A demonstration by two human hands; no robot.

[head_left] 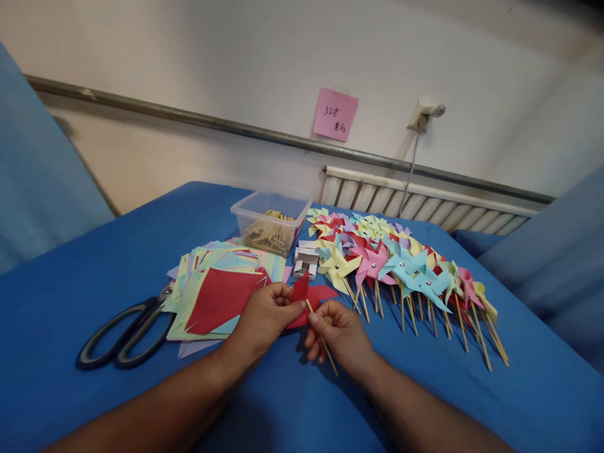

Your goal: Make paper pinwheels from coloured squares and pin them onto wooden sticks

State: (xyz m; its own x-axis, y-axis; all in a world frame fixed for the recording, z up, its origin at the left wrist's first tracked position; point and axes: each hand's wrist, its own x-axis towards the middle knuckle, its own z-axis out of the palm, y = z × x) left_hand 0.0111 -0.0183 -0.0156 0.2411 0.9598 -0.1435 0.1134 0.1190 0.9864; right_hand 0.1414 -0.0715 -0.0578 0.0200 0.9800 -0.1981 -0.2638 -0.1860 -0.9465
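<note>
Centrally, behind the hands, a clear plastic tub (pixel 271 217) stands on the blue table cover (pixel 94 283); it holds a loose heap of wooden sticks (pixel 270 234), filling roughly the lower part. No lid is seen on it. Just right of the tub lie small white boxes (pixel 306 260), contents not legible.

The left hand (pixel 264 318) is closed, pinching a red paper pinwheel (pixel 309 299) between thumb and fingers. The right hand (pixel 337 330) is closed on a wooden stick (pixel 321 336), gripped near its upper end, the tip meeting the red paper; the stick's lower end slants out below the fingers. Both hands sit just above the cover, at the near centre.

Left of the hands lies a stack of coloured paper squares (pixel 219 286), a red sheet uppermost. Black-handled scissors (pixel 127 333) lie touching the stack's left edge. To the right, a row of finished pinwheels (pixel 401 264) on sticks spreads across the cover, near the right hand but apart from it. A pink note (pixel 335 114) is stuck to the wall behind.
</note>
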